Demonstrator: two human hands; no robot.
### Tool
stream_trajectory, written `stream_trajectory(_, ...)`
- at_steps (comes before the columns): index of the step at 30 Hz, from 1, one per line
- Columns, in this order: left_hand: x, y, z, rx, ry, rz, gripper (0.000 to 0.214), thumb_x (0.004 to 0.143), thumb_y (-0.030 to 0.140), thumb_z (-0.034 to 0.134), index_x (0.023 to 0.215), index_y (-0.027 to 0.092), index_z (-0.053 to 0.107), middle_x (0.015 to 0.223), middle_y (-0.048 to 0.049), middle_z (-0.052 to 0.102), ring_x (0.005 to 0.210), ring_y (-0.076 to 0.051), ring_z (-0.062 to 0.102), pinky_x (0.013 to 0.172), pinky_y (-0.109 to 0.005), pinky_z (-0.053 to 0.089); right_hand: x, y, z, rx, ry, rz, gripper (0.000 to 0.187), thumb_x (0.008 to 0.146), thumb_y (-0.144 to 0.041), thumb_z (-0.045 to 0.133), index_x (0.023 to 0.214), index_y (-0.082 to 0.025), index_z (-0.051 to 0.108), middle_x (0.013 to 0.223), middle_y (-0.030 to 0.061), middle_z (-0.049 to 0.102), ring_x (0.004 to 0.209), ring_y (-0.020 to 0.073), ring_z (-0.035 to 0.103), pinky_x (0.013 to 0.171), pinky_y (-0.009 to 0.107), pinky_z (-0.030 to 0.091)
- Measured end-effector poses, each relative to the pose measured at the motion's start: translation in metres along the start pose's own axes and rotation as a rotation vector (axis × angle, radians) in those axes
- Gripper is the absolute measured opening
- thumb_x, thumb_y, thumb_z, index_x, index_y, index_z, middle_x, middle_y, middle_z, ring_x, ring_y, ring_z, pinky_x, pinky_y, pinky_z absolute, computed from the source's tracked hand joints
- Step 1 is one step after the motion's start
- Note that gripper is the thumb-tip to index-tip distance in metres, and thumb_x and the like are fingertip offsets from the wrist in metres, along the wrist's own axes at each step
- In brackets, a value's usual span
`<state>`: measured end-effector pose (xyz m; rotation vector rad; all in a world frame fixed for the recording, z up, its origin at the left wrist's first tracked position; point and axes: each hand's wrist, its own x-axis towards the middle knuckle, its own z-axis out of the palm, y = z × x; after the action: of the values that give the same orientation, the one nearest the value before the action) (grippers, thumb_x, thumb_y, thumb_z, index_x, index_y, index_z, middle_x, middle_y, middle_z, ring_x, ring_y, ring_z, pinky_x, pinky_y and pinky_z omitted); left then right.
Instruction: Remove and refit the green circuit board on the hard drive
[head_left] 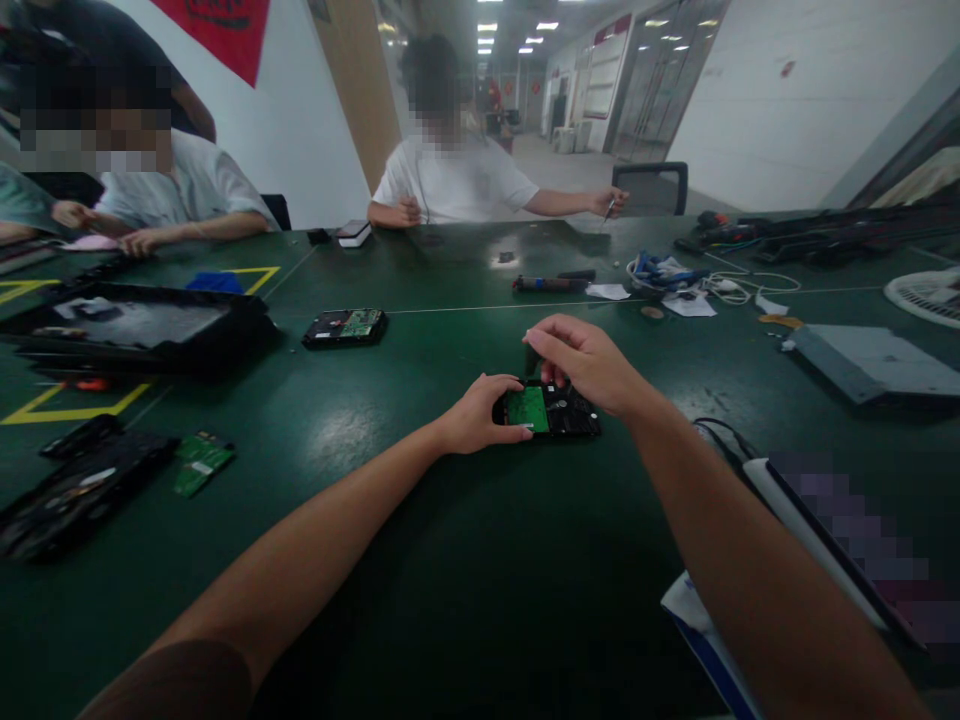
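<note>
A hard drive (564, 412) lies on the green table in front of me, its green circuit board (527, 408) facing up. My left hand (484, 412) grips its left end, thumb along the near edge and fingers at the far edge. Just above the drive's far side, my right hand (574, 360) is closed in a pinch. A small dark tool (531, 358) shows under its fingertips; its kind cannot be made out. Farther back and to the left sits another hard drive (345, 327), also with a green board.
On the left are a black tray-like casing (142, 325), a dark drive part (86, 490) and a loose circuit board (204, 462). To the right lie a grey metal box (877, 365), cables (739, 287) and a tablet-like device (825, 540). People sit across the table.
</note>
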<state>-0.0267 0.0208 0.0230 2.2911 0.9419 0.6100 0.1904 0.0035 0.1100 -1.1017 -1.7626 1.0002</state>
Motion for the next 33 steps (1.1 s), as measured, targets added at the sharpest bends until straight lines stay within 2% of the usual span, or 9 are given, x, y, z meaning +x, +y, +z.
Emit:
stream_trajectory(4,0.0003,0.0004,-0.0004,-0.003,-0.009,0.005,0.073,0.079,0.054,0.081,0.140,0.023,0.057,0.143,-0.0146,0.061,0.132,-0.037,0.056,0.117,-0.060,0.037,0.0000,0.0000,0.0023,0.094,0.008,0.046,0.034,0.095,-0.056,0.067,0.099,-0.022,0.059,0.097,0.0046,0.073,0.059,0.0108,0.062,0.046,0.026,0.045)
stream_trajectory(7,0.0005,-0.0016,-0.0001,-0.009,-0.014,0.016,0.074,0.080,0.054,0.081,0.143,0.024,0.056,0.144,-0.0149,0.060,0.134,-0.037,0.054,0.117,-0.061,0.036,0.0014,-0.0013,0.0030,0.167,-0.011,0.064,0.030,0.098,-0.052,0.063,0.101,-0.022,0.060,0.107,0.0068,0.073,0.059,0.0108,0.064,0.046,0.026,0.046)
stream_trajectory(10,0.0006,-0.0032,0.0006,-0.011,-0.018,0.024,0.076,0.080,0.054,0.081,0.144,0.024,0.055,0.145,-0.0151,0.059,0.136,-0.036,0.053,0.119,-0.061,0.034,0.0027,-0.0020,0.0026,0.223,-0.033,0.069,0.031,0.102,-0.049,0.054,0.108,-0.021,0.066,0.107,0.0080,0.072,0.063,0.0125,0.066,0.053,0.029,0.053)
stream_trajectory(13,0.0005,-0.0025,0.0007,-0.010,-0.019,0.014,0.075,0.080,0.054,0.081,0.143,0.022,0.055,0.145,-0.0155,0.059,0.136,-0.036,0.053,0.119,-0.060,0.034,0.0028,-0.0014,0.0021,0.185,-0.028,0.057,0.033,0.103,-0.049,0.053,0.113,-0.022,0.069,0.100,0.0060,0.071,0.063,0.0123,0.064,0.052,0.028,0.051)
stream_trajectory(17,0.0001,0.0000,-0.0006,-0.008,-0.020,-0.009,0.073,0.080,0.055,0.081,0.140,0.022,0.056,0.145,-0.0157,0.058,0.134,-0.037,0.054,0.118,-0.060,0.037,0.0012,0.0012,0.0020,0.055,0.000,0.003,0.032,0.099,-0.054,0.062,0.102,-0.023,0.068,0.079,-0.0001,0.065,0.062,0.0115,0.061,0.051,0.025,0.047)
stream_trajectory(20,0.0002,-0.0001,-0.0012,-0.004,-0.021,0.003,0.071,0.081,0.055,0.081,0.139,0.022,0.056,0.145,-0.0153,0.059,0.133,-0.036,0.055,0.117,-0.058,0.038,0.0005,0.0025,0.0027,0.086,0.023,0.019,0.035,0.094,-0.056,0.068,0.097,-0.022,0.062,0.086,0.0022,0.070,0.061,0.0112,0.062,0.050,0.025,0.047)
stream_trajectory(24,0.0010,-0.0035,0.0005,0.005,-0.014,0.033,0.072,0.081,0.055,0.081,0.139,0.021,0.056,0.143,-0.0153,0.059,0.132,-0.035,0.055,0.117,-0.058,0.038,0.0022,0.0025,0.0045,0.154,0.025,0.031,0.033,0.096,-0.054,0.067,0.103,-0.022,0.060,0.105,0.0057,0.073,0.059,0.0102,0.064,0.045,0.024,0.045)
stream_trajectory(29,0.0012,-0.0079,0.0042,-0.007,0.003,0.036,0.073,0.080,0.055,0.081,0.139,0.021,0.056,0.144,-0.0158,0.060,0.134,-0.036,0.055,0.118,-0.059,0.036,0.0051,0.0045,0.0048,0.191,0.020,0.039,0.032,0.104,-0.051,0.052,0.111,-0.022,0.067,0.103,0.0056,0.070,0.058,0.0085,0.061,0.045,0.023,0.044)
stream_trajectory(33,0.0010,-0.0086,0.0045,0.004,0.011,0.039,0.072,0.079,0.055,0.082,0.138,0.021,0.057,0.144,-0.0148,0.060,0.134,-0.036,0.055,0.120,-0.059,0.035,0.0040,0.0054,0.0033,0.129,0.033,0.033,0.026,0.099,-0.047,0.063,0.099,-0.022,0.065,0.086,0.0022,0.067,0.058,0.0097,0.060,0.045,0.023,0.043)
